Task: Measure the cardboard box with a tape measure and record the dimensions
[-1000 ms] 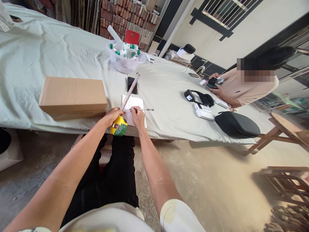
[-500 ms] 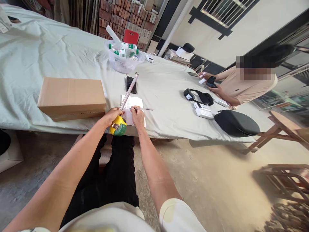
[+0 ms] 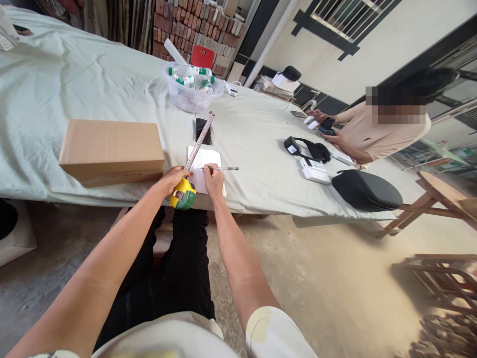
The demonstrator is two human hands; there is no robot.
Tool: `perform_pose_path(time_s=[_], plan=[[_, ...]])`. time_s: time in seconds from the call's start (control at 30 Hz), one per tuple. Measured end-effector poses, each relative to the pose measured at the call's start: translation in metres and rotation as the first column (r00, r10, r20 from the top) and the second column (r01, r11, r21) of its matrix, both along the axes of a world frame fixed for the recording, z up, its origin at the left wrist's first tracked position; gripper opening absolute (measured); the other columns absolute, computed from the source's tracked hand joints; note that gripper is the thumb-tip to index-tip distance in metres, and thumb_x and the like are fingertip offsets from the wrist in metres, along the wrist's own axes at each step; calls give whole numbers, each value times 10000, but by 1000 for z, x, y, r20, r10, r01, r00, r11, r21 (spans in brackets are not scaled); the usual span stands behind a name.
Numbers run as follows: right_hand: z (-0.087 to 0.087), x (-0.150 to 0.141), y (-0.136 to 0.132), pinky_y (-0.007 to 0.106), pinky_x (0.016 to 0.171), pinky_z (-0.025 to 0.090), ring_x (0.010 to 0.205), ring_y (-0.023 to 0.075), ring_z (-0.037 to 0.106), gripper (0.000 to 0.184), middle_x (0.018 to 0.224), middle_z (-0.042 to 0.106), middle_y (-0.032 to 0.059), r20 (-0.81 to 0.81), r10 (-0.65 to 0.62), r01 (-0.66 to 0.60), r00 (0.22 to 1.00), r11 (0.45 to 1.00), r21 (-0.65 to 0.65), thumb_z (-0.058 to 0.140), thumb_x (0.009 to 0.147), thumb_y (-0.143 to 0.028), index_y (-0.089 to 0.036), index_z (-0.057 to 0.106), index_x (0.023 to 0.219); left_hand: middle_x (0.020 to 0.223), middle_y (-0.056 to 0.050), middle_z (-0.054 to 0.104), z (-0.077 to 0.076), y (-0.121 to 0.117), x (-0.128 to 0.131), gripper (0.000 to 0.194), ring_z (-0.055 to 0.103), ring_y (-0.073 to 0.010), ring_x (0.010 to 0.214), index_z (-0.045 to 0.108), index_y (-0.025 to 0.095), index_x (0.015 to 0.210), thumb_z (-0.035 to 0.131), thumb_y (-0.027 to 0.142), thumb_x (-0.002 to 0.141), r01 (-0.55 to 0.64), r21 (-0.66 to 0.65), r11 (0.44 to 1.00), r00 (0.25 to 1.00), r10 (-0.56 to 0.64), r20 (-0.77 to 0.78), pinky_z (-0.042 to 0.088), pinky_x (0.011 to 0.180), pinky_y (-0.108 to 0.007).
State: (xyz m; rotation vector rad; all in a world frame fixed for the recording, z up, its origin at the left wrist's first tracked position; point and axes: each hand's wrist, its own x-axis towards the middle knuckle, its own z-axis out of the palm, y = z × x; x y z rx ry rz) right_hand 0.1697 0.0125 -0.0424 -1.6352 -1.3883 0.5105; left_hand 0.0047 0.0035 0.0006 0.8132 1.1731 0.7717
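Yellow and green casing on the tape measure [image 3: 182,195], rounded, with a metallic clip on its face; I have it left of centre in the frame, at the bench [image 3: 257,144] edge. Its blade [image 3: 200,141] is out, pale with dark and red markings, slanting up and right over the paper [image 3: 211,156] and across the black phone [image 3: 198,127]. Left hand [image 3: 173,180]: fingers gripping the tape measure near the blade's exit. Right hand [image 3: 213,182]: fingers pinched around a slim silvery pen [image 3: 229,168], lying nearly level over the paper. Paper's white, rows of small marks on its left part, too tiny for me to read.

Hidden: blade's exit and part of the casing behind the left hand; some of the paper under blade and hands; part of the phone under the blade. Can't tell whether blade touches phone or pen tip touches paper. Brown cardboard box [image 3: 112,146] sits left, closed. At right, a person's face is pixelated; the dark device [image 3: 327,127] there is hard to make out.
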Motion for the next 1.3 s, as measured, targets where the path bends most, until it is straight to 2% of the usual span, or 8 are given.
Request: perform_pose_path(time_s=[0.53, 0.77, 1.07, 1.3], plan=[[0, 0, 1, 354, 844, 472, 838, 238, 666, 232, 885, 728, 48, 16, 4, -3, 1000, 1000, -11, 455, 873, -420, -238, 598, 865, 689, -4, 641, -2, 1, 0, 130, 585, -148, 539, 624, 175, 847, 685, 183, 732, 10, -1, 1000, 1000, -10, -4, 462, 514, -269], [-1, 1, 0, 331, 822, 480, 791, 219, 643, 238, 818, 705, 34, -7, -81, 81, 997, 996, 35, 441, 877, -422, -235, 586, 856, 710, -7, 666, -3, 2, 0, 126, 590, -143, 543, 628, 175, 841, 674, 169, 724, -1, -6, 1000, 1000, 1, 5, 480, 528, -267], [-1, 1, 1, 331, 807, 472, 809, 222, 643, 231, 874, 720, 40, 7, -28, 28, 1000, 1000, 6, 447, 872, -415, -239, 596, 863, 694, -1, 655, -2, 2, 1, 138, 595, -141, 535, 630, 177, 828, 694, 180, 706, -3, -10, 1000, 1000, 3, 5, 478, 529, -263], [0, 0, 2, 328, 789, 461, 787, 222, 621, 217, 844, 704, 37, 45, -55, 55, 997, 999, 2, 445, 872, -396, -238, 592, 857, 655, 4, 649, 2, 0, 1, 144, 597, -139, 538, 618, 181, 811, 706, 176, 697, -6, -7, 1000, 1000, 6, 22, 472, 513, -244]])
